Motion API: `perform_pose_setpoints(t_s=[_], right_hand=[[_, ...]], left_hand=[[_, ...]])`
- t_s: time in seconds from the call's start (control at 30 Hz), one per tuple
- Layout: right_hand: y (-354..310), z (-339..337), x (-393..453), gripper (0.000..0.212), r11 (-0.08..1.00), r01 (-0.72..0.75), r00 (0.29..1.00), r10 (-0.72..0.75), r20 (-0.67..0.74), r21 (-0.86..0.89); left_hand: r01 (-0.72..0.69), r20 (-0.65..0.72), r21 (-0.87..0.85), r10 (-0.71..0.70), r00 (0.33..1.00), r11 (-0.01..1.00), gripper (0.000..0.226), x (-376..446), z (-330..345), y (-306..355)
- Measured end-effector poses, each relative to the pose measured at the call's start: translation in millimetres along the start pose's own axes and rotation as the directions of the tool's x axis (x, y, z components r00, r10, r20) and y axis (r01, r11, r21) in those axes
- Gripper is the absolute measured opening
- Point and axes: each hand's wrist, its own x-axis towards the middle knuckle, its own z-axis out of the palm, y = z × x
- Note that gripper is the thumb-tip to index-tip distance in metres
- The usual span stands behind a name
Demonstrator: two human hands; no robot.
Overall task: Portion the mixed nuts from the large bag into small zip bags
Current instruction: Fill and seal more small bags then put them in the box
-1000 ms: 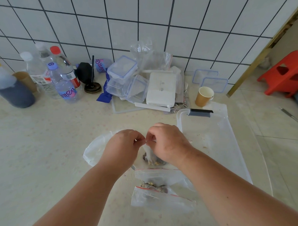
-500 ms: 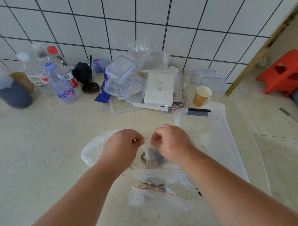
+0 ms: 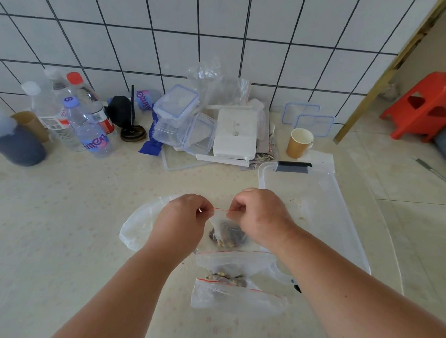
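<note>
A small zip bag (image 3: 228,234) with mixed nuts in its bottom hangs between my hands over the table. My left hand (image 3: 183,218) pinches the left end of its red zip strip, and my right hand (image 3: 259,213) pinches the right end. Just below it lie two more small zip bags with nuts, one (image 3: 233,266) nearer the hands and one (image 3: 231,295) closer to me. A large clear bag (image 3: 138,225) lies flat on the table behind my left hand, partly hidden by it.
A clear plastic bin (image 3: 326,203) with a grey handle sits to the right. Along the tiled wall stand bottles (image 3: 89,128), food boxes (image 3: 179,114), a white box (image 3: 234,133) and a paper cup (image 3: 298,142). A red stool (image 3: 424,106) stands on the floor.
My hands have moved apart along the top of the small zip bag, so more of the red zip strip shows between them.
</note>
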Motion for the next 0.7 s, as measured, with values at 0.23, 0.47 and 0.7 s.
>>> perform_pose_setpoints(t_s=[0.23,0.47,0.7], right_hand=[[9,-4,-1,0.008,0.999,-0.026,1.000,0.025,-0.017,-0.029],[12,-7,-3,0.006,0.999,-0.030,0.999,0.029,-0.022,-0.030],[23,-11,-10,0.007,0.999,-0.010,0.998,0.007,-0.060,-0.047]], left_hand=[[0.013,-0.024,-0.004,-0.013,1.000,1.000,0.019,1,-1,0],[0.010,-0.020,-0.007,-0.011,1.000,1.000,0.021,-1,1,1],[0.013,-0.015,-0.007,-0.013,1.000,1.000,0.024,-1,1,0]])
